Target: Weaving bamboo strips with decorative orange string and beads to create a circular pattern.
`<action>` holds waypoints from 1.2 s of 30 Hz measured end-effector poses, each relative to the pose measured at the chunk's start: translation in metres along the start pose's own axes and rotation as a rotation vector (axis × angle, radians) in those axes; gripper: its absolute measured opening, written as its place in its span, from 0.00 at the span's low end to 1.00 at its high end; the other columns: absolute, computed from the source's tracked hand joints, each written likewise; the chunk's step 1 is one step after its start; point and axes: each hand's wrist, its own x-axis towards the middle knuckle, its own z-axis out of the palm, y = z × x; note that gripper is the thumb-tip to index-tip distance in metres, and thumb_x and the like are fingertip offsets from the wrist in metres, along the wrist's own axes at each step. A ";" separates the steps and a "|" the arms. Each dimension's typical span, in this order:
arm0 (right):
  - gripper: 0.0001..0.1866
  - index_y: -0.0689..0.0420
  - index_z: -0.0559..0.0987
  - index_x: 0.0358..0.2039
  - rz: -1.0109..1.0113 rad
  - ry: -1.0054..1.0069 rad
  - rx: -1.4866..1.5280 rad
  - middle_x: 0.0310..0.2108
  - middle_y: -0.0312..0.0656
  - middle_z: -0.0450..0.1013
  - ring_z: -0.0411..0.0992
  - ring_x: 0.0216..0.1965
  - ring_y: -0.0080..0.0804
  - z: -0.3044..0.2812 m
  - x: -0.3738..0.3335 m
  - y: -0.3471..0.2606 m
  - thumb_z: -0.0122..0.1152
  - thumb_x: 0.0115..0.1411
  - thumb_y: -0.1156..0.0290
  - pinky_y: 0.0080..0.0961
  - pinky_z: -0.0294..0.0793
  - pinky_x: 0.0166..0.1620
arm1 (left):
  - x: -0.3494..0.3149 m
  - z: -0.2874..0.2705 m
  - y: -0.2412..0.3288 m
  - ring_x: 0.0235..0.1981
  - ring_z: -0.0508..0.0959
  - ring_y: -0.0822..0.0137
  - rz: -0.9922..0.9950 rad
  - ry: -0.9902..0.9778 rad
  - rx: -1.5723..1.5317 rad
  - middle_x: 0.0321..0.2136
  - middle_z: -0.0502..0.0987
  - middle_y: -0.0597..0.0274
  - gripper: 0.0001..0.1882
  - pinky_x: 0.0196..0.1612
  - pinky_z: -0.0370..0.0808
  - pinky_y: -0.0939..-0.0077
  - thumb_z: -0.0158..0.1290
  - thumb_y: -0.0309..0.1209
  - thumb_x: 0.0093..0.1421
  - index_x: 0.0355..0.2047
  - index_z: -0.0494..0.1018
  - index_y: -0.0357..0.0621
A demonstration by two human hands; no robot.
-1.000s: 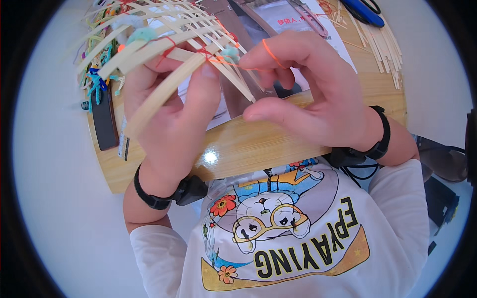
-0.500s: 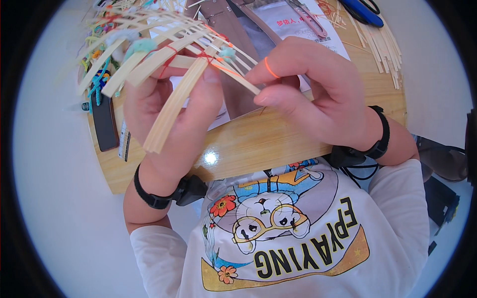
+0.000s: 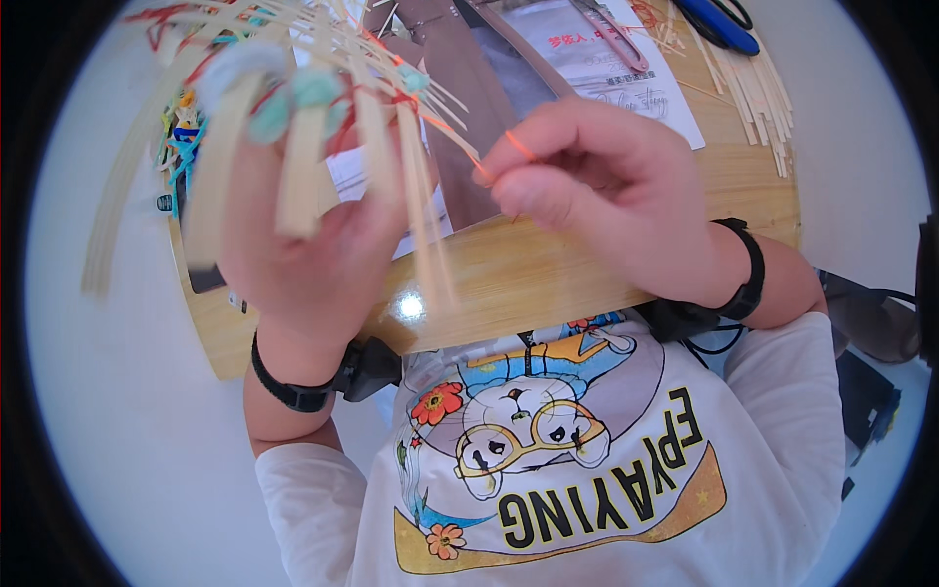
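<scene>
My left hand (image 3: 303, 269), partly hidden and blurred, is closed around a loose weave of pale bamboo strips (image 3: 305, 191) whose ends fan out in several directions. Red thread binds some crossings of the weave. Mint-green tufts (image 3: 318, 88) and a whitish tuft (image 3: 240, 67) sit on it. To its right, my right hand (image 3: 606, 186) pinches an orange cord (image 3: 450, 135) between thumb and forefinger. The cord runs taut to the weave, and part of it loops over the forefinger.
On the wooden table (image 3: 528, 279) lies a printed sheet (image 3: 680, 112) with a pinkish cutter (image 3: 616, 39) on it. Blue-handled scissors (image 3: 719, 24) and loose bamboo strips (image 3: 753, 98) are at the far right. Coloured yarn (image 3: 183, 127) and a dark phone (image 3: 205, 278) are at left.
My left hand has turned the weave, so its strip ends now hang toward me and to the left. My right hand has shifted slightly left and keeps its pinch on the cord.
</scene>
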 end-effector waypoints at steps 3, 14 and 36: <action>0.07 0.63 0.78 0.38 -0.525 -0.062 -0.602 0.29 0.37 0.75 0.70 0.27 0.19 -0.006 0.003 0.006 0.62 0.58 0.79 0.15 0.69 0.31 | 0.005 0.002 0.009 0.41 0.79 0.64 0.063 -0.020 0.000 0.41 0.79 0.53 0.21 0.48 0.73 0.70 0.63 0.16 0.47 0.44 0.75 0.36; 0.07 0.65 0.76 0.41 -0.317 0.097 -0.517 0.35 0.35 0.74 0.71 0.34 0.16 -0.015 0.011 -0.003 0.56 0.62 0.81 0.15 0.71 0.36 | 0.014 0.006 0.012 0.31 0.76 0.66 0.146 -0.275 -0.040 0.32 0.77 0.60 0.14 0.37 0.72 0.77 0.60 0.17 0.47 0.36 0.75 0.36; 0.20 0.62 0.70 0.51 0.101 -0.020 -0.525 0.33 0.36 0.75 0.72 0.27 0.18 -0.046 0.040 0.020 0.61 0.59 0.73 0.16 0.71 0.29 | 0.004 0.024 -0.006 0.30 0.76 0.68 -0.160 -0.518 -0.177 0.29 0.75 0.60 0.07 0.36 0.72 0.78 0.59 0.22 0.52 0.32 0.74 0.37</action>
